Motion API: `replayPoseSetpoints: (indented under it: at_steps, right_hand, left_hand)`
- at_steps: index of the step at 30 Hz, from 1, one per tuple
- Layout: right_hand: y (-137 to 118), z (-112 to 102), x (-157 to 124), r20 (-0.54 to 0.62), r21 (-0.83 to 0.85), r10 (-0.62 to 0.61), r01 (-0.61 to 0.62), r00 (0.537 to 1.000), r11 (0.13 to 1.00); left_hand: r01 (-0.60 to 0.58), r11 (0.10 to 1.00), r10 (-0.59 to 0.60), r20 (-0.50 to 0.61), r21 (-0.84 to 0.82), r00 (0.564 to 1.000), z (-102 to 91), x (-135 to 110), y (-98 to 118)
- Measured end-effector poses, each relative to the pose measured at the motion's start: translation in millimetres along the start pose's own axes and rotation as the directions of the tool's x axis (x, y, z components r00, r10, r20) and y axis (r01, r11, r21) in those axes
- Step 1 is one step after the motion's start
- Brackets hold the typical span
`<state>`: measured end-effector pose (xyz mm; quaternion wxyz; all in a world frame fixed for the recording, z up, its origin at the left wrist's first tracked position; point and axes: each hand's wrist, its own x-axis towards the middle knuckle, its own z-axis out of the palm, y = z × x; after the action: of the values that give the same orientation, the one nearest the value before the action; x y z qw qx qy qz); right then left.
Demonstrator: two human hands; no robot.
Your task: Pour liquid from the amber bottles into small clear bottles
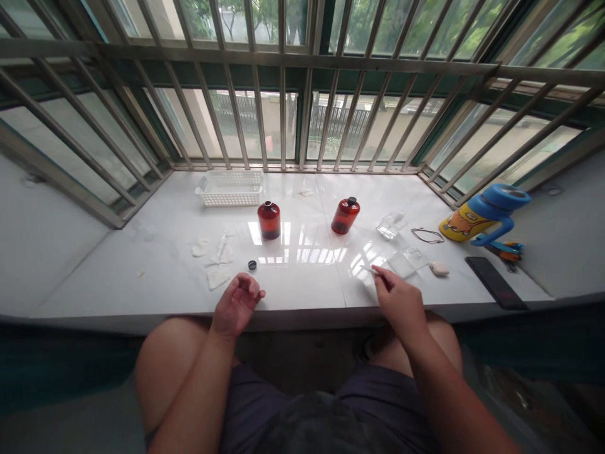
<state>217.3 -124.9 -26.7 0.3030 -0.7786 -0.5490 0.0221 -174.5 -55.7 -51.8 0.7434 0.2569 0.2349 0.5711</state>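
**Right hand (399,301) pinches a thin clear plastic strip (367,270); left hand (236,304) holds nothing.**
Its fingers loosely curled, the left hand is near a black bottle cap (252,265); a clear plastic bag (406,263) lies just beyond the right hand, 2 amber bottles (268,221) farther ahead.

White glossy stone worktop (118,265) carries: one white perforated plastic basket (229,189), two amber glass bottles (268,221) (345,215), one black screw cap (252,265), white paper scraps (217,276), one clear glass object (391,225), one yellow flask with blue lid (477,217), one black smartphone (496,282).
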Motion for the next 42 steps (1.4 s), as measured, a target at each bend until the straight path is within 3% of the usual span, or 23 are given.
replayPoseSetpoints:
  at_steps: [2, 5, 8, 11, 13, 16, 18, 20, 24, 29, 32, 34, 38, 42]
  right_hand:
    - [12.8, 3.9, 16.0, -0.029, -0.104, 0.014, -0.017, 0.999, 0.994]
    - [15.7, 21.6, 32.9, 0.027, -0.21, -0.002, 0.007, 1.0, 0.978]
    - [-2.5, 44.9, 39.0, 0.094, -0.23, -0.046, 0.067, 0.995, 0.971]
    - [-35.0, 66.1, 27.9, 0.168, -0.109, -0.177, 0.197, 0.97, 0.974]
    - [-58.0, 77.0, 9.1, 0.247, 0.02, -0.318, 0.324, 0.915, 0.946]
    - [-83.4, 85.2, -29.1, 0.349, 0.169, -0.528, 0.502, 0.774, 0.848]
    - [-90.3, 84.4, -51.6, 0.366, 0.236, -0.636, 0.594, 0.679, 0.77]
    - [-90.3, 79.0, -65.0, 0.364, 0.272, -0.683, 0.629, 0.634, 0.729]
    - [-84.0, 58.8, -63.7, 0.376, 0.343, -0.627, 0.526, 0.682, 0.778]
    - [-73.4, 31.6, -32.7, 0.387, 0.43, -0.405, 0.227, 0.828, 0.874]
    - [-53.5, 25.0, 0.1, 0.29, 0.325, -0.207, 0.107, 0.934, 0.94]
    - [-36.0, 25.2, 27.7, 0.169, 0.214, -0.11, 0.073, 0.979, 0.974]
    - [-10.7, 32.7, 80.8, 0.038, -0.076, -0.061, 0.064, 0.997, 0.995]
    - [-17.7, 52.2, 101.6, 0.158, -0.206, -0.094, 0.126, 0.983, 0.97]
  left_hand:
    - [0.001, 1.0, -0.001, 0.001, -0.004, 1.0, 0.3, 0.2, -0.1]
    - [0.0, 1.0, 0.0, 0.003, -0.008, 1.0, 0.6, 0.2, 0.1]
    - [-0.002, 1.0, 0.002, 0.003, -0.009, 1.0, 0.6, 0.0, 0.5]
    - [0.004, 1.0, -0.004, 0.006, -0.005, 1.0, 0.6, -0.3, 0.7]
    - [0.002, 1.0, -0.002, 0.007, -0.004, 1.0, 0.4, -0.4, 0.6]
    - [-0.002, 1.0, 0.002, 0.004, -0.004, 1.0, 0.0, -0.4, -0.1]
    - [-0.001, 1.0, 0.001, -0.001, -0.004, 1.0, 0.0, -0.5, -0.6]
    - [0.0, 1.0, 0.0, -0.005, -0.002, 1.0, 0.2, -0.5, -1.0]
    - [0.001, 1.0, -0.001, -0.012, 0.003, 1.0, 1.1, -0.6, -1.1]
    - [-0.002, 1.0, 0.002, -0.017, 0.005, 1.0, 2.1, -0.8, -0.8]
    - [0.002, 1.0, -0.002, -0.017, 0.0, 1.0, 2.0, -0.7, -0.8]
    - [0.005, 1.0, -0.005, -0.017, -0.004, 1.0, 1.3, -0.5, -0.7]
    - [0.005, 1.0, -0.005, -0.002, -0.009, 1.0, 0.1, -0.4, -0.4]
    - [0.002, 1.0, -0.002, 0.021, -0.01, 1.0, 0.3, -0.7, 0.3]
